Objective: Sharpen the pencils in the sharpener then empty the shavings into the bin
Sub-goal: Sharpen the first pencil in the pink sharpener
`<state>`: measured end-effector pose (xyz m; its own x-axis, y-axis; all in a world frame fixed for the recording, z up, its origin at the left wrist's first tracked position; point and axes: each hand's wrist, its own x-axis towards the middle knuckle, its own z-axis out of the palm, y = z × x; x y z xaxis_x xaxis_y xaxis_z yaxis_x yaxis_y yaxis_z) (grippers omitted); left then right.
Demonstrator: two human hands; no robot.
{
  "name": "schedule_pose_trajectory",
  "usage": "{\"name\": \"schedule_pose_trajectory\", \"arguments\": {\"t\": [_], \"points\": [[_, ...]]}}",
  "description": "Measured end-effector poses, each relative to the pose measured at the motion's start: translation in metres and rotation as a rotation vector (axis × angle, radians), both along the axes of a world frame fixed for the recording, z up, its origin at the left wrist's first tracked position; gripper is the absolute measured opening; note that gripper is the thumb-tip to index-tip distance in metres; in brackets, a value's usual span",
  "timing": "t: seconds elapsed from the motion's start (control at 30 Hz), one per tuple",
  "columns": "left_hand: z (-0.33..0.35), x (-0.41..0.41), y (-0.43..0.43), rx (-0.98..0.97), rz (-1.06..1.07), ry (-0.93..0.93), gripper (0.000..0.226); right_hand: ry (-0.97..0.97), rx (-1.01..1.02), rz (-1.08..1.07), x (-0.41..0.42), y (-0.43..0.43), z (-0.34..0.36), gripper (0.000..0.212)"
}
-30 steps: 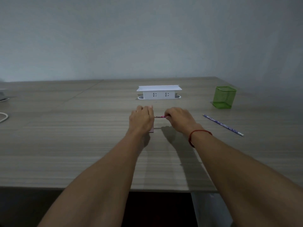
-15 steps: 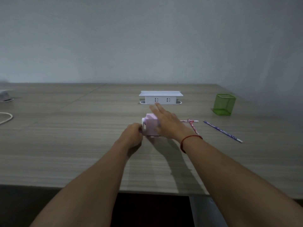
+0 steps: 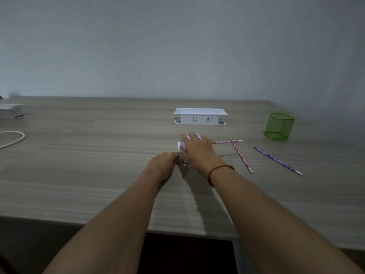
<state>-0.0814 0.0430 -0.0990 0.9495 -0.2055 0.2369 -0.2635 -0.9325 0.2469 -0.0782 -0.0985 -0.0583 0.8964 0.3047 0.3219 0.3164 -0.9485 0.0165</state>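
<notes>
Pink sharpener (image 3: 185, 153) on wooden desk (image 3: 98, 165), centre; right hand (image 3: 197, 150) curled over its top, gripping; left hand (image 3: 163, 165) pinches white crank (image 3: 179, 145) at its left side. Pink pencil (image 3: 227, 142) juts rightward from behind right hand; second pink pencil (image 3: 242, 158), purple pencil (image 3: 276, 160) loose further right; green mesh bin (image 3: 279, 126) beyond

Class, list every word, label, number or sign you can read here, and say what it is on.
No text reads clearly.
Far pink pencil: print on the barrel, too blurred.
Near pink pencil, purple pencil: markings too small.
White socket box: socket holes only, no words.
</notes>
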Motion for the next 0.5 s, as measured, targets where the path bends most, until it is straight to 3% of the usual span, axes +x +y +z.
{"name": "schedule_pose_trajectory", "arguments": {"t": [0.33, 0.5], "points": [[0.006, 0.012, 0.003, 0.134, -0.048, 0.004, 0.027, 0.034, 0.116, 0.069, 0.008, -0.007, -0.003, 0.039], [0.01, 0.022, 0.003, 0.307, -0.055, -0.111, 0.026, 0.007, 0.12, 0.057, 0.008, -0.004, -0.003, 0.034]]}}
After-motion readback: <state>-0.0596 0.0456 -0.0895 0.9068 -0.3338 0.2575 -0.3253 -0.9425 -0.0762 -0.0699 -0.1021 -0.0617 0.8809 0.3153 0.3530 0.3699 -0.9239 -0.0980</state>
